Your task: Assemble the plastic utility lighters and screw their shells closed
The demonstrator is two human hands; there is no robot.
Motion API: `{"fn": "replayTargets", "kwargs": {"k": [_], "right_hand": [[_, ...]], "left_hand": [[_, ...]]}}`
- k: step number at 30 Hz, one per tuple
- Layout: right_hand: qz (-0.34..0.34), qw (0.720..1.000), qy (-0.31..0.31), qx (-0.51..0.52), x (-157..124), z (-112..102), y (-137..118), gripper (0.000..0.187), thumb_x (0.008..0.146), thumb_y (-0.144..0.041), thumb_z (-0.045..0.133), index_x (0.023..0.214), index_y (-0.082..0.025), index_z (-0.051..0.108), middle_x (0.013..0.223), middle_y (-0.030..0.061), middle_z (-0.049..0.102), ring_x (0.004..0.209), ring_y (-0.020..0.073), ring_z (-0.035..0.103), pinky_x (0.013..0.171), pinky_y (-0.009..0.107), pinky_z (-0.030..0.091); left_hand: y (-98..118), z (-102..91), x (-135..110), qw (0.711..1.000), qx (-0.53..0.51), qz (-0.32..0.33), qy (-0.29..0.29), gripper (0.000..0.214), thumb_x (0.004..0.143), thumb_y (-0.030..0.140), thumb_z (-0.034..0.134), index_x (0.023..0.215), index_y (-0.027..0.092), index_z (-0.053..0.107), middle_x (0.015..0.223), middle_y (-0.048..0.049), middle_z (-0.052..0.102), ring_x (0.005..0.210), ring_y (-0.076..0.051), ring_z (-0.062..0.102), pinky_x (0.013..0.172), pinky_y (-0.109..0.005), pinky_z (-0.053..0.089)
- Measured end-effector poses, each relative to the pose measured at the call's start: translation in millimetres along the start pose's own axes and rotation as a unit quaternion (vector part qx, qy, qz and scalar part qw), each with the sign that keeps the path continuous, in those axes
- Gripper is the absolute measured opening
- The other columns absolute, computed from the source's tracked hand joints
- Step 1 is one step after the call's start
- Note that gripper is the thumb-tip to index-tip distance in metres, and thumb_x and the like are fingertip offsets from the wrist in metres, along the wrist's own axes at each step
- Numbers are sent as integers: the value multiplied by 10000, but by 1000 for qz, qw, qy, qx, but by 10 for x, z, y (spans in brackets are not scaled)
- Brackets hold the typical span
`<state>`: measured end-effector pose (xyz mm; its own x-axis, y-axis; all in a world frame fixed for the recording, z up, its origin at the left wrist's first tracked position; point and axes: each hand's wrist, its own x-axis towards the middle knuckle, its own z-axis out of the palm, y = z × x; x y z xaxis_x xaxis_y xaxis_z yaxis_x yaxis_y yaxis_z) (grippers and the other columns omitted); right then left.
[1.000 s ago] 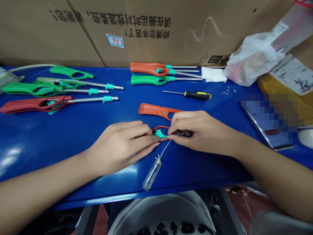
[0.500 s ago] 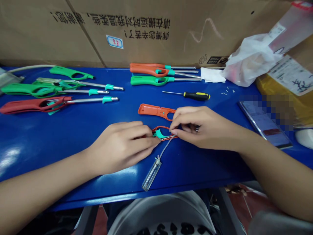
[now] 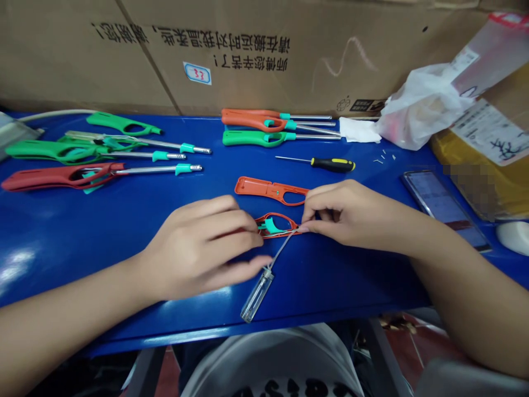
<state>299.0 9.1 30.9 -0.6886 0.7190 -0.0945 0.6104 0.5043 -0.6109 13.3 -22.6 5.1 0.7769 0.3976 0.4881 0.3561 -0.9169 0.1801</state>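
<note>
Orange lighter shell [image 3: 275, 236] lies between the hands, beyond the clear tank [image 3: 257, 298] near the front edge of the blue table [image 3: 124, 234]. Left hand [image 3: 200, 248] loose, thumb parted, over shell's left end; right hand [image 3: 347, 215] pinches tube [image 3: 282, 249] at shell's right. Second half-shell [image 3: 260, 188] just beyond.

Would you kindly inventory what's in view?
Hollow plastic lighter halves: two, orange, centre
Curved trigger: one, turquoise, in nearer half
Slim plastic tank: one, clear, front centre
Long metal-nosed lighters: several, orange, green, red, back, left
Slim screwdriver: one, black-yellow, centre right
Flat phone: one, dark, right
Tiny pieces: several, pale, beyond phone
Flat sheet: one, white, back
Plastic bag: one, white, back right
Taped parcel: one, yellow, right
Cardboard box: one, brown, back
Glossy table: one, blue, underneath
Left hand: one, centre left
Right hand: one, centre right
</note>
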Motion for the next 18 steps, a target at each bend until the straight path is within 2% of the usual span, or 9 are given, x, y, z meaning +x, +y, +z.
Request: {"fn": "replayTargets", "kwargs": {"k": [2, 4, 5, 8, 10, 12, 18], "right_hand": [[0, 1000, 1, 2, -2, -4, 0, 147, 913, -217, 703, 772, -189, 735, 786, 4, 680, 659, 115, 551, 609, 263, 375], [2, 1000, 1, -2, -3, -12, 3, 144, 909, -210, 703, 769, -190, 733, 794, 4, 687, 662, 113, 554, 614, 260, 381], [4, 1000, 0, -5, -3, -17, 6, 142, 906, -205, 703, 768, -191, 732, 792, 2, 688, 661, 112, 557, 615, 258, 385], [12, 1000, -2, -18, -7, -44, 22, 143, 899, -202, 695, 762, -197, 735, 778, 2, 697, 651, 116, 568, 608, 257, 393], [16, 999, -4, -33, -16, -72, 43, 136, 891, -201, 686, 766, -203, 740, 781, 5, 711, 649, 121, 582, 597, 257, 399], [18, 999, -5, -51, -30, -105, 68, 131, 886, -196, 675, 775, -207, 745, 792, 12, 727, 667, 130, 609, 602, 258, 415], [9, 997, -10, -70, -68, -169, 106, 151, 884, -165, 649, 794, -218, 758, 791, 15, 738, 701, 149, 655, 632, 261, 459]], "left_hand": [[108, -43, 15, 1000, 25, -6, -11, 300, 922, 470, 749, 866, 178, 710, 787, -58, 726, 682, -210, 651, 598, -351, 509], [217, -57, 16, 997, 31, -34, -70, 409, 914, 573, 697, 779, 187, 685, 743, -59, 691, 668, -236, 659, 580, -379, 508], [261, -53, 12, 994, 28, -52, -93, 406, 910, 566, 688, 748, 194, 666, 723, -47, 671, 651, -237, 657, 569, -385, 503], [325, -27, -11, 988, 9, -93, -126, 279, 951, 393, 645, 747, 204, 649, 706, -8, 642, 593, -202, 634, 535, -370, 470], [315, -15, -25, 986, 12, -111, -125, 260, 986, 318, 605, 758, 204, 651, 702, 2, 649, 579, -187, 636, 527, -358, 450], [282, -11, -33, 986, 25, -121, -111, 278, 1021, 317, 582, 786, 197, 666, 732, -6, 692, 608, -190, 675, 535, -347, 454], [132, -12, -42, 992, 67, -108, -21, 202, 1030, 368, 643, 1003, 181, 715, 950, -33, 796, 750, -201, 761, 618, -315, 539]]}}
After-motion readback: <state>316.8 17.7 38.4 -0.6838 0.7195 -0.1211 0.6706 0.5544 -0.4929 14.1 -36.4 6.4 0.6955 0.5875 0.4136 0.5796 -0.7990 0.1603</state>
